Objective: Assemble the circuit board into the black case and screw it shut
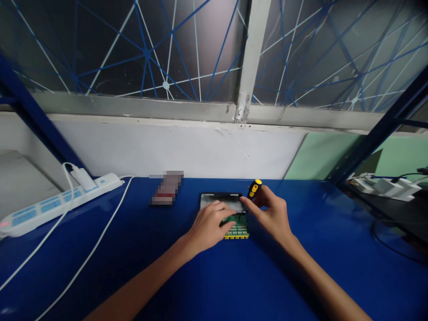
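Observation:
A green circuit board [239, 228] with rows of pale parts and a yellow strip along its near edge lies on the blue table. Right behind it is a shallow black-rimmed case [222, 203] with a grey inside. My left hand [210, 225] rests over the left side of both, fingers stretched out and thumb spread over the board. It hides that side. My right hand [272, 211] grips a black and yellow screwdriver [254, 189], tilted with its handle up. The shaft points down at the board; whether the tip touches cannot be made out.
A white power strip [63, 203] with a plug and white cables lies at the left. A blurred-out flat object [167, 189] lies left of the case. White adapters [389, 189] and dark cables sit at the far right. Behind the blue table [234, 285] stand a wall and windows.

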The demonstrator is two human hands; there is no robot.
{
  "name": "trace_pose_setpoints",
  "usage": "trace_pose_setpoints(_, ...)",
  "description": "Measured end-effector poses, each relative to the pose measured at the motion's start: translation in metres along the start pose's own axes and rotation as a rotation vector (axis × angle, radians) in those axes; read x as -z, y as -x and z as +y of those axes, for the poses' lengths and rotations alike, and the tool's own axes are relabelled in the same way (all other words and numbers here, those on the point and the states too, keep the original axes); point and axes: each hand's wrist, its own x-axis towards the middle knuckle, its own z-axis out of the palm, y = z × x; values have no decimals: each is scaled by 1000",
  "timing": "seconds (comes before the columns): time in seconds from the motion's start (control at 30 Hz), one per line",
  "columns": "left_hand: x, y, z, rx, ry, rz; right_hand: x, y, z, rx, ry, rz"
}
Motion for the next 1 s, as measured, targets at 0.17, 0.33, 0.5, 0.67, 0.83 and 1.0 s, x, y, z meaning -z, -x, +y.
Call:
trace_pose_setpoints(0.17,-9,-25,3,-27,-21,12,-1,0,-1,4,-2,-2)
trace_pose_setpoints(0.33,-18,-38,3,-44,42,79,-1,-1,3,-7,-32,-5)
trace_pose_setpoints(0.5,-24,-34,-3,-70,134,101,0,-5,2,21,26,-57)
trace_pose_setpoints(0.67,-29,-32,-5,-48,231,117,12,-20,-5,71,45,-114)
trace_pose_setpoints(0.83,-31,-31,-7,-28,334,106,21,-32,-12,115,-14,-273)
trace_pose_setpoints(1.0,-30,-32,-10,-33,391,82,19,-26,-10,102,-64,-298)
